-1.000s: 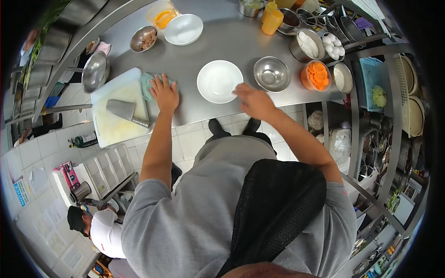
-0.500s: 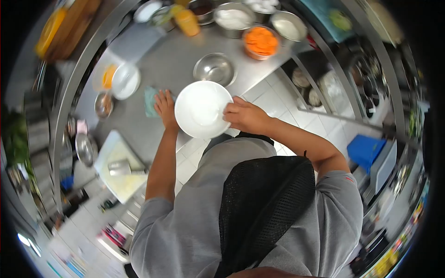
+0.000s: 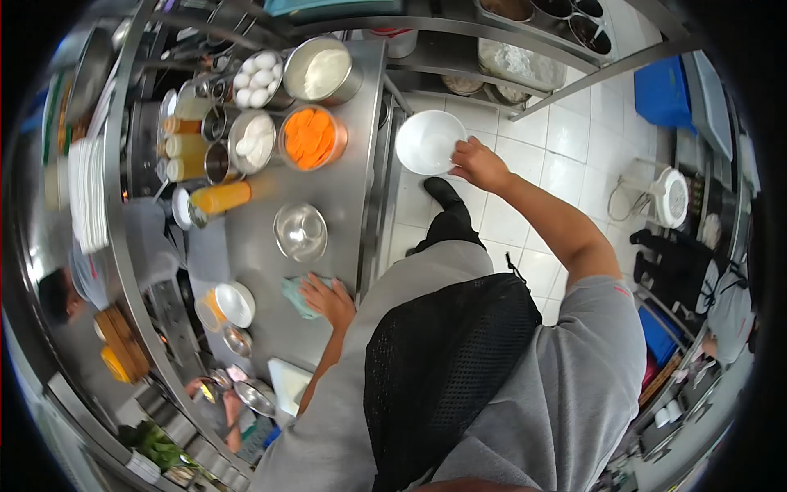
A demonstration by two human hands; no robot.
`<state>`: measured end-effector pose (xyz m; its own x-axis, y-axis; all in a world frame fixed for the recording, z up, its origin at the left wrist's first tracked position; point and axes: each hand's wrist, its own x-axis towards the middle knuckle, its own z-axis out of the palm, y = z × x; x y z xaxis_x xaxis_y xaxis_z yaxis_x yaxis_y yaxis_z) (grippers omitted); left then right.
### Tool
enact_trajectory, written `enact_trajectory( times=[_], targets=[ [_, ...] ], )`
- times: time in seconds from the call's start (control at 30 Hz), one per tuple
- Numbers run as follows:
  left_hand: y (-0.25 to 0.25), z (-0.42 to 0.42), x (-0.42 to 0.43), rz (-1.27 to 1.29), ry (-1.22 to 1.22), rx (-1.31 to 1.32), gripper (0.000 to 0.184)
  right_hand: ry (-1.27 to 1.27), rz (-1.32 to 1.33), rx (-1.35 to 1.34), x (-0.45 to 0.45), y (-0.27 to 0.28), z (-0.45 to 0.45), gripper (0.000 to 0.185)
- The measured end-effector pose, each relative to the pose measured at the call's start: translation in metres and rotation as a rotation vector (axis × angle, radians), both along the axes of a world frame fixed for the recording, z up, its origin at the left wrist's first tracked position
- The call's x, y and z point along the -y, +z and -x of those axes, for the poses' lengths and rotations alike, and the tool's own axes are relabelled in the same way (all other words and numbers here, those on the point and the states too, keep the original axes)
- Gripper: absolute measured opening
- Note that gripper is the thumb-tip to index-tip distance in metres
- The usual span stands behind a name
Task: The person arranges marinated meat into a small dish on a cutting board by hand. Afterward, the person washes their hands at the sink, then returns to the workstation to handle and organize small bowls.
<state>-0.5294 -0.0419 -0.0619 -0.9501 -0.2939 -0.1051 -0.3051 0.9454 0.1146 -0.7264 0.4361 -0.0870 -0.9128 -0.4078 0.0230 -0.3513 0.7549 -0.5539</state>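
Note:
My right hand [image 3: 482, 164] grips the rim of a white bowl [image 3: 426, 143], holding it over the tiled floor beyond the table's edge. Nothing shows inside the bowl. With fingers spread, my left hand [image 3: 329, 303] lies flat on the steel table [image 3: 262, 266], partly over a green cloth [image 3: 297, 295]. A steel bowl [image 3: 300, 233] stands on the table near the cloth. Farther along sits a clear tub of orange slices [image 3: 311, 138], which look like carrot.
Eggs [image 3: 258, 79], a pot of white powder [image 3: 326, 72] and squeeze bottles [image 3: 187, 148] crowd the table's far end. Another white bowl [image 3: 236, 303] and a cutting board [image 3: 288, 384] are nearer. Other people work across the table and at right. A fan [image 3: 670, 197] stands behind.
My body and view have turned to the right. The white bowl in my right hand has moved away from the table, out over the floor. My left hand stays at the cloth.

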Motion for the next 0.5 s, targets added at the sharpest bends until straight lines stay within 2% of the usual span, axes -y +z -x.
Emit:
enact_trajectory(
  times=[0.1,0.3,0.33,0.37,0.4,0.47,0.5],
  targets=[
    [-0.009,-0.002,0.009,0.036,-0.06,-0.021,0.07,-0.015,0.054,-0.039,0.028,-0.042,0.046,0.02],
    [-0.008,0.004,0.001,0.06,0.003,0.014,0.07,0.093,0.109,-0.055,0.107,-0.083,0.146,0.017],
    [-0.007,0.005,-0.001,0.061,0.025,0.027,0.069,0.141,0.025,-0.001,0.118,-0.087,0.161,0.019],
    [-0.005,0.006,-0.002,0.074,0.065,0.014,0.069,0.193,-0.062,0.047,0.129,-0.091,0.175,0.021],
    [-0.003,0.006,-0.004,0.063,0.068,0.029,0.069,0.141,-0.022,0.005,0.142,-0.122,0.186,0.033],
    [0.001,0.009,-0.009,0.027,0.097,0.035,0.068,-0.044,0.048,0.272,0.176,-0.205,0.211,0.05],
    [0.002,0.009,-0.009,0.037,0.143,0.025,0.068,-0.068,0.116,0.374,0.183,-0.211,0.22,0.058]
  ],
)
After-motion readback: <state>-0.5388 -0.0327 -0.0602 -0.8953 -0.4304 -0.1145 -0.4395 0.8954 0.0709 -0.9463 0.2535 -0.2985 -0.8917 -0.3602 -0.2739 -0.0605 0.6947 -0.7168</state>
